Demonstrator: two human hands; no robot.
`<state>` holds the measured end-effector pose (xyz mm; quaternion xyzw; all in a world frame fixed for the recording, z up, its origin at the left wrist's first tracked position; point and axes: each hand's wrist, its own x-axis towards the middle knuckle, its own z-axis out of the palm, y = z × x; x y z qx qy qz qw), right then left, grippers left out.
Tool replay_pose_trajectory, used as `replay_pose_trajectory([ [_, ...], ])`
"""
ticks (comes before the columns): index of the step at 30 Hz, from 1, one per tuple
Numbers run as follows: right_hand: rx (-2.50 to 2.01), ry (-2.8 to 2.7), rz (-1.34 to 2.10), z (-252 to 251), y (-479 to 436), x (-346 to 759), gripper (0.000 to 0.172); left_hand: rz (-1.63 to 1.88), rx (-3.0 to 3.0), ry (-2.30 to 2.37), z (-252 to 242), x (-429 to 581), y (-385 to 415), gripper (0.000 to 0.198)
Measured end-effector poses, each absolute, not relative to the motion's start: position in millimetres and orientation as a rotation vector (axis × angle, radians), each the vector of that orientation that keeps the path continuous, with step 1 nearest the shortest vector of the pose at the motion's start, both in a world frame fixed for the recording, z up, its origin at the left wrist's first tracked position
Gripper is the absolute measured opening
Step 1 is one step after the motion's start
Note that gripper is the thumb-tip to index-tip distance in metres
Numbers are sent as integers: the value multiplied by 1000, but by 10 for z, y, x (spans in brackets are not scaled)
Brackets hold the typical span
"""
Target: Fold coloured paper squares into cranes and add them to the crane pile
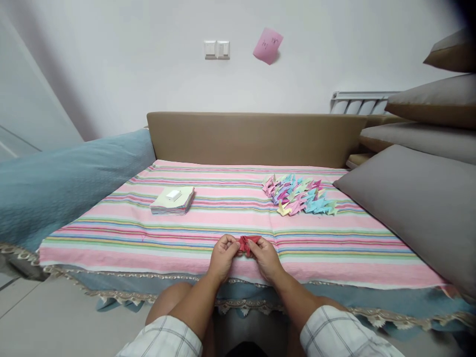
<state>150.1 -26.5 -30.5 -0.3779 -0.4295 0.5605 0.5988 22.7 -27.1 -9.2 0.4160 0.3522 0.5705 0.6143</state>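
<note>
A small red folded paper (245,243) is held between my two hands, just above the front of the striped cloth. My left hand (224,255) pinches its left side between thumb and fingers. On the other side, my right hand (266,258) grips the paper with the thumb on top. Its exact folded shape is partly hidden by my fingers. Beyond my right hand lies a cluster of folded paper cranes (297,196) in pink, blue, purple, yellow and green. To the far left sits a stack of square paper sheets (171,201) with a small white block (173,195) on top.
The striped cloth (223,218) covers a sofa seat with a brown backrest (253,139). Grey cushions (401,198) pile up at the right, and a blue-covered armrest (74,183) bounds the left. A pink note (267,46) and light switches (216,50) are on the wall.
</note>
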Motion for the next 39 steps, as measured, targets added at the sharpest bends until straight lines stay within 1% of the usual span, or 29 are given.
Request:
replay_pose_trajectory([
  [5, -850, -781, 1375, -238, -298, 1401, 34, 1366, 728, 786, -40, 304, -300, 39],
  [7, -835, -728, 1361, -246, -304, 1356, 33, 1415, 743, 796, -54, 339, -310, 41],
  [11, -843, -770, 1274, -314, -301, 1312, 30, 1482, 975, 885, -133, 373, -309, 37],
  [15, -847, -767, 1253, -342, -296, 1307, 31, 1445, 1048, 917, -187, 358, -282, 30],
  [19, -822, -747, 1273, -329, -298, 1287, 32, 1449, 1060, 909, -189, 350, -273, 30],
  [22, -857, -800, 1226, -344, -299, 1280, 32, 1457, 1086, 906, -184, 362, -282, 30],
  [26, -935, -873, 1136, -366, -303, 1282, 37, 1435, 1117, 901, -169, 388, -295, 31],
  [34, -934, -836, 1092, -321, -307, 1219, 37, 1494, 1195, 983, -176, 411, -287, 30],
  [39, -843, -710, 1201, -237, -326, 1182, 36, 1436, 1093, 860, -180, 403, -269, 31],
])
